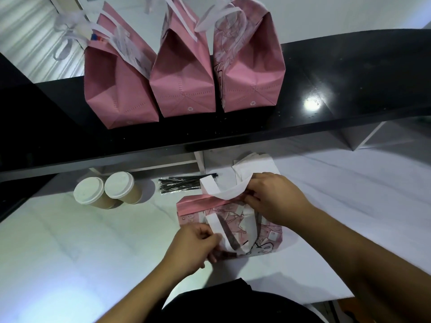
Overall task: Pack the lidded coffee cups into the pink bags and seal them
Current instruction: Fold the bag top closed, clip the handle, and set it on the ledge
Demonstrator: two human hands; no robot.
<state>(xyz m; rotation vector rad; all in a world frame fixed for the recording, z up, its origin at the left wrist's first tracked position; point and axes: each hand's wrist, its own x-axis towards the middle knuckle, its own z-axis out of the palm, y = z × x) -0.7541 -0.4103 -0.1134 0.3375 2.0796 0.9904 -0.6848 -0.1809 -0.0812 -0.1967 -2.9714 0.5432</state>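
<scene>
Pink bag (235, 220) is lying flat on the worktop (93, 241) between both hands, left hand (193, 245) pinching its near white handle (217, 229), right hand (272, 197) gripping and partly hiding the far handle (221, 190).

We see a flat pink bag (233, 220) lying on the white desk (81, 241). Our left hand (193, 248) pinches its near white handle (219, 231); our right hand (275, 197) grips the far one. Two lidded cups (109, 191) stand left, black ties (182, 183) between, three sealed bags (184, 73) on the black shelf (338, 89).
</scene>
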